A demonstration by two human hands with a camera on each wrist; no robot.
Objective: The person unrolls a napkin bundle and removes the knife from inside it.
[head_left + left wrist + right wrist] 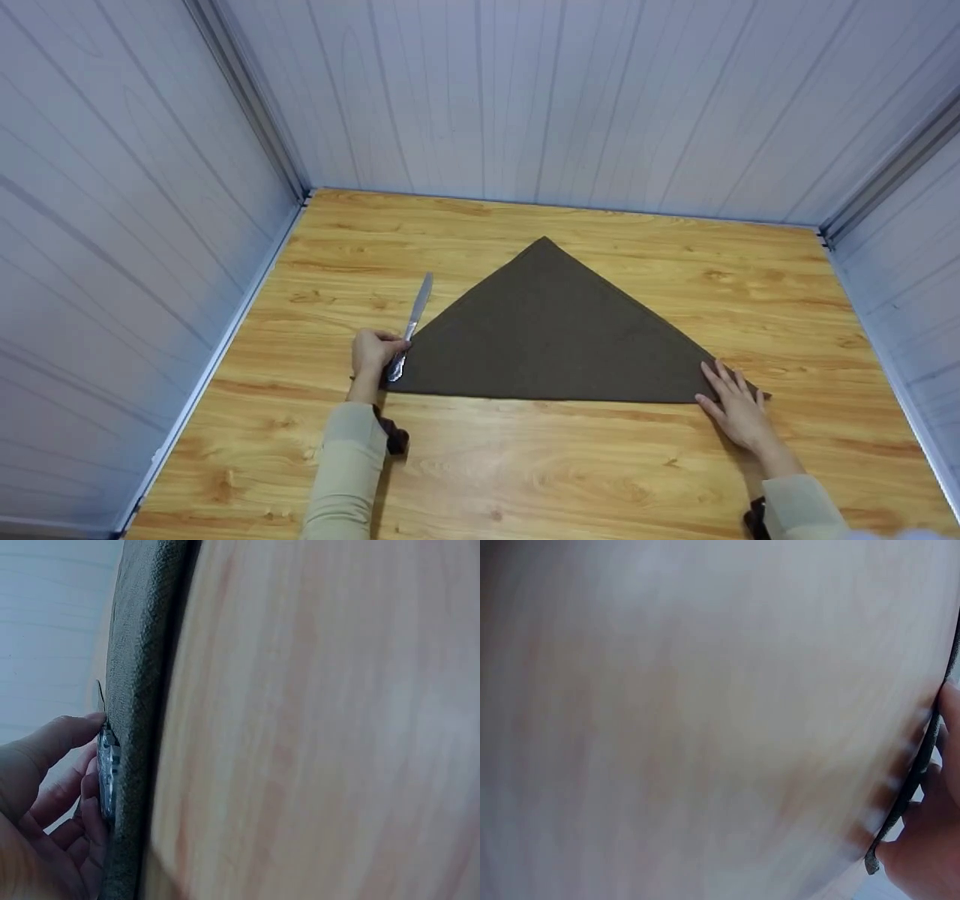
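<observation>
A dark brown cloth napkin (547, 330), folded into a triangle, lies on the table with its peak toward the back wall. Over its left corner sits a silver table knife (420, 304), blade pointing away, ornate handle near the cloth's front edge. My left hand (375, 351) pinches the knife's handle between thumb and fingers; the left wrist view shows the handle (109, 772) against the cloth. At the right corner my right hand (739, 412) rests flat on the cloth with fingers spread. In the right wrist view that hand's fingers lie along the thin cloth edge (904, 802).
The wood-grain table (510, 457) is bounded by a pale panelled back wall (517, 97), a left wall (112, 225) and a right wall (907, 217). Bare wood extends in front of the cloth and on both sides.
</observation>
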